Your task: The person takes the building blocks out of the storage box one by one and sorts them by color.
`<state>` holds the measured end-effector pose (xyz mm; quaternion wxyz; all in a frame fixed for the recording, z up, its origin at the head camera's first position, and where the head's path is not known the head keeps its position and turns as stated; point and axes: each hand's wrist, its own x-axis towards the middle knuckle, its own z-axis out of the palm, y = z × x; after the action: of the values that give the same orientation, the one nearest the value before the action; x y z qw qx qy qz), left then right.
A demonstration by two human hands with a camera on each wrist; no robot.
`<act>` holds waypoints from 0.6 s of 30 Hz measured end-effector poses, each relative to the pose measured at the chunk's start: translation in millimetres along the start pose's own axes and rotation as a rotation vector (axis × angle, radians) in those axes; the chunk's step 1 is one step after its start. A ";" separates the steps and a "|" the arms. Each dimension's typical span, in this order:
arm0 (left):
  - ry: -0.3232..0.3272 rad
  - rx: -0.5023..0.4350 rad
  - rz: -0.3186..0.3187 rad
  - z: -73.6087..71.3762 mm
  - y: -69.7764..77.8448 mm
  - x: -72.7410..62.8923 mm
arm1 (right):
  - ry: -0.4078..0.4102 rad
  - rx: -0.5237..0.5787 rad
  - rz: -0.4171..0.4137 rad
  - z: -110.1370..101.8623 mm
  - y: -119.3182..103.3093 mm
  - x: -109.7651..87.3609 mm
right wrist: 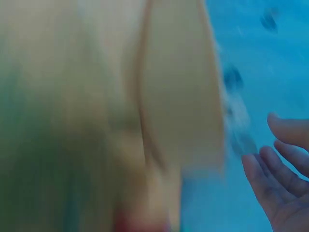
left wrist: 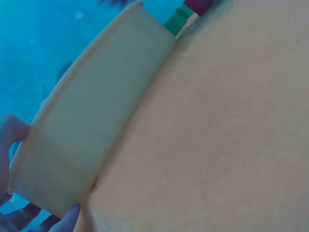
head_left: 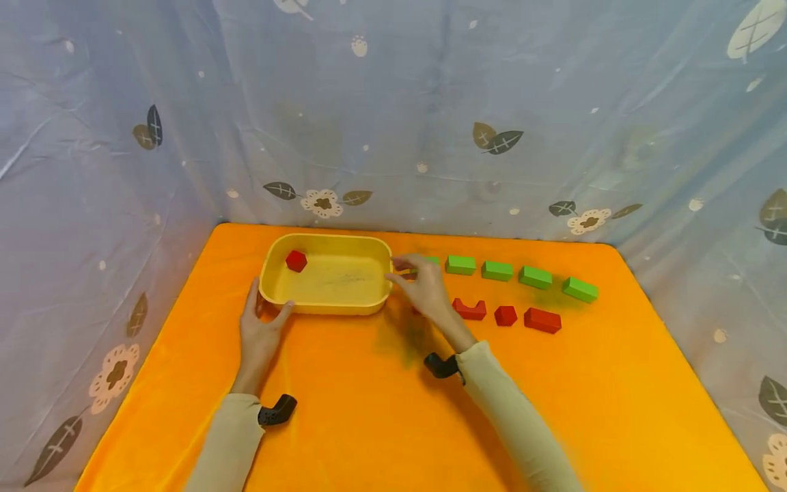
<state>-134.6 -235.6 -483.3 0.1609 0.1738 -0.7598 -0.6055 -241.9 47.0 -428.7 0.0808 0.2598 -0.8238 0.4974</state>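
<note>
A yellow rectangular tub [head_left: 326,309] with rounded corners stands at the left of the table, a red block [head_left: 296,261] inside near its back left. My left hand [head_left: 261,336] grips the tub's front left corner; the left wrist view shows the thumb at the rim and fingers low on the wall. At the tub's right end is my right hand [head_left: 425,288], thumb and fingers apart. In the right wrist view this hand [right wrist: 282,181] has relaxed fingers and holds nothing. Whether it touches the tub cannot be told. Red shows between its fingers in the head view, partly hidden.
Several green blocks [head_left: 496,270] lie in a row to the right. In front of them are a red notched block [head_left: 470,309], a small red block [head_left: 505,316] and a longer red block [head_left: 543,320]. A patterned curtain [head_left: 418,123] hangs behind the orange tabletop [head_left: 356,424].
</note>
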 end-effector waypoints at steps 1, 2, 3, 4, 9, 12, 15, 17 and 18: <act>-0.002 -0.003 -0.002 -0.5 -0.2 0.2 | -0.010 0.005 -0.007 17.4 -6.1 5.4; -0.004 -0.006 -0.004 -1.2 -0.5 0.4 | -0.023 0.014 -0.009 34.1 -12.0 11.1; -0.004 -0.003 -0.004 -2.0 -0.9 0.6 | -0.033 0.009 0.003 50.4 -18.4 17.0; -0.004 -0.001 -0.001 -2.0 -1.4 1.1 | -0.056 0.002 0.014 64.1 -23.6 23.1; 0.016 0.004 0.006 -3.2 -2.7 3.6 | -0.126 -0.093 0.074 124.4 -42.8 57.5; 0.017 -0.017 0.012 -3.5 -3.8 3.3 | -0.167 -0.160 0.128 150.5 -47.6 73.2; 0.014 -0.019 0.012 -2.9 -5.0 3.2 | -0.194 -0.190 0.179 167.7 -45.8 84.3; 0.005 -0.016 0.010 -2.3 -5.1 3.7 | -0.193 -0.179 0.205 174.4 -42.4 89.5; 0.002 -0.016 0.011 -2.4 -5.2 4.1 | -0.193 -0.175 0.212 176.9 -40.3 91.5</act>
<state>-136.8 -240.6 -487.7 0.1666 0.1689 -0.7556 -0.6106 -277.3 -152.2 -448.6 -0.0291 0.2101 -0.8906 0.4022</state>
